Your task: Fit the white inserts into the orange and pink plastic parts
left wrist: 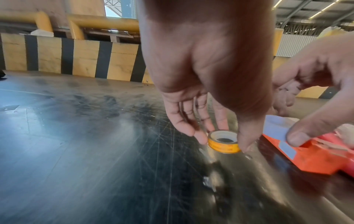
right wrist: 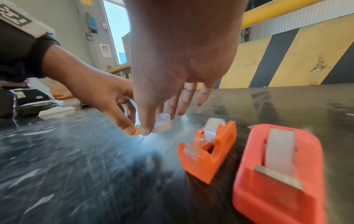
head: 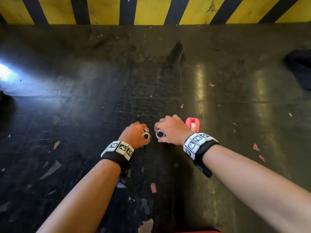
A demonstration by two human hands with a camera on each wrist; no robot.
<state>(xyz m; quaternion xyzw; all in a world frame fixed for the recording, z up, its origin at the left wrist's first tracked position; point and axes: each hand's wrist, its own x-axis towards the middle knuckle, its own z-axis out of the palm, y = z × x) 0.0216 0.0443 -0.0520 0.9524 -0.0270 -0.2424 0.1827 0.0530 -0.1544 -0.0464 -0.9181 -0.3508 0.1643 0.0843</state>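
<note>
My left hand [head: 145, 133] pinches a small yellow tape roll [head: 146, 135] with a white core, just above the black table. In the left wrist view, thumb and fingers curl round the yellow roll [left wrist: 223, 147]. My right hand [head: 159, 134] pinches a white ring insert [head: 160, 133] close beside it; the right wrist view shows this white ring [right wrist: 163, 126] between thumb and fingers. An orange dispenser [right wrist: 208, 148] and a pink dispenser [right wrist: 277, 166] stand right of my hands, each with a white roll in it. In the head view only the pink dispenser [head: 192, 123] shows.
The scratched black table [head: 117, 81] ends at a yellow-and-black striped barrier [head: 151, 10]. A dark bundle [head: 299, 68] lies at the far right. Red paper scraps [head: 256, 147] lie right of my right wrist. White parts [right wrist: 55, 112] sit far left.
</note>
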